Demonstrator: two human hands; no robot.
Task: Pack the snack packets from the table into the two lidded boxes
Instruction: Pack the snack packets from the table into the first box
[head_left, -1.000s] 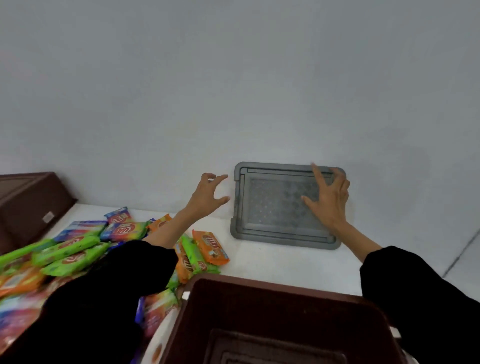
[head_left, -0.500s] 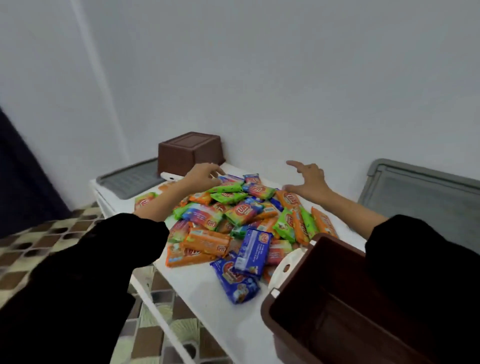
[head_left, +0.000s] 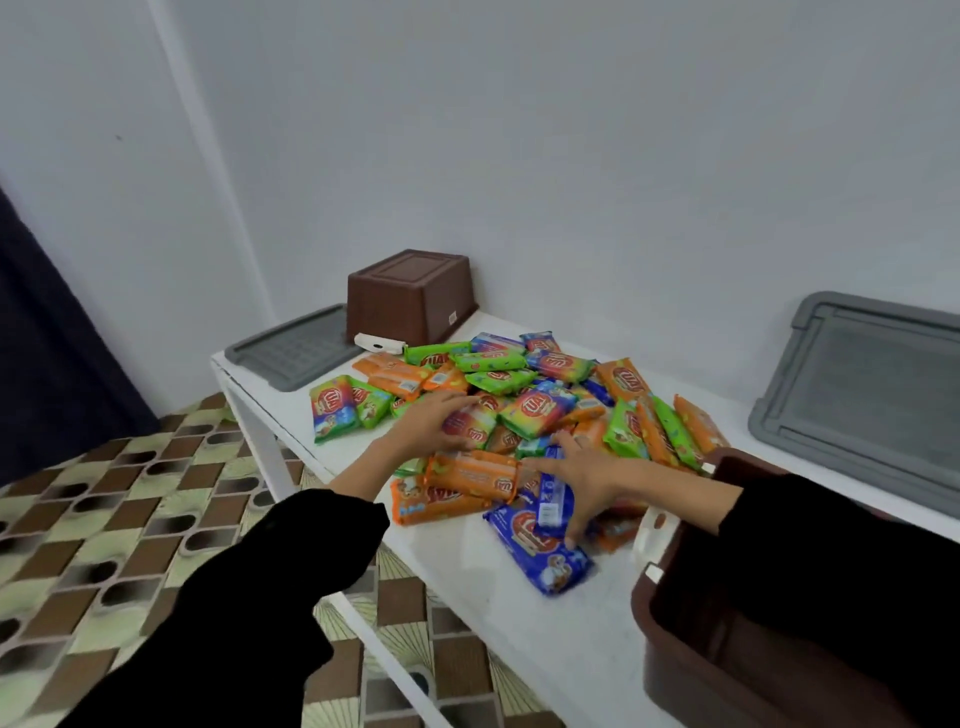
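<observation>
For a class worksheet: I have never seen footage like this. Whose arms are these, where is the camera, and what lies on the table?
No machine here: a person wears one camera on the head, looking down at their own black-sleeved arms. On the white table lies a pile of snack packets. The left hand rests on the pile; whether it grips a packet is unclear. The right hand, fingers spread, presses on blue packets. An open brown box stands nearest; an upturned brown box sits at the back, a grey lid beside it, a second grey lid at the right.
</observation>
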